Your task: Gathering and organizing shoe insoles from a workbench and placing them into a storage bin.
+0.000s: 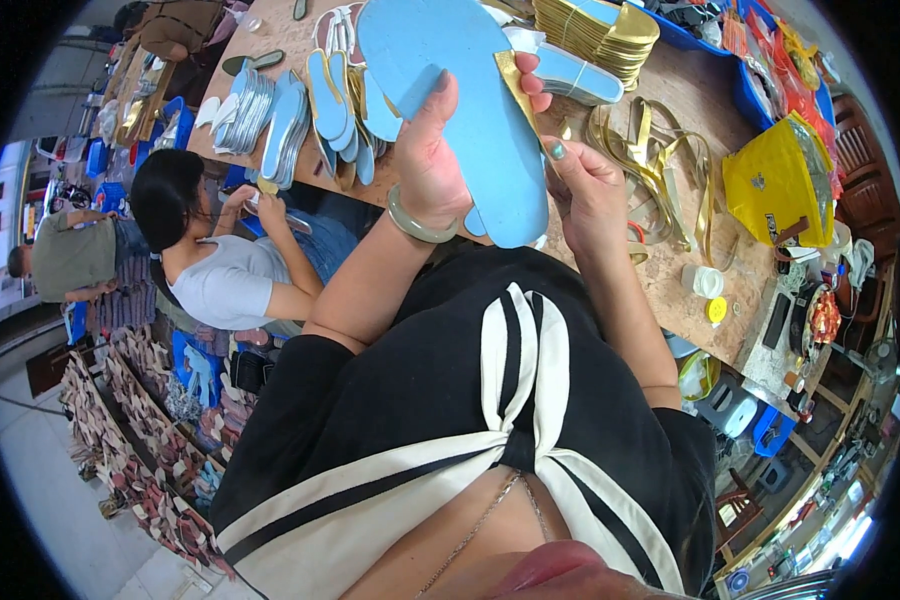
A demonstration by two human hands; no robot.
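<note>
A large light-blue insole, shaped like a shoe sole, is held up in front of me over the near edge of the workbench. My left hand, a pale bangle at its wrist, grips it from behind: the thumb is at its left edge and fingertips come round the right. Along that right edge lies a narrow gold strip. My right hand pinches the strip's lower end against the insole between thumb and fingers. How far the strip is fixed to the edge cannot be seen.
Stacked blue insoles stand left on the workbench; a gold-edged stack lies at the back. To the right are loose gold strips, a yellow bag and a white jar. A co-worker sits at left.
</note>
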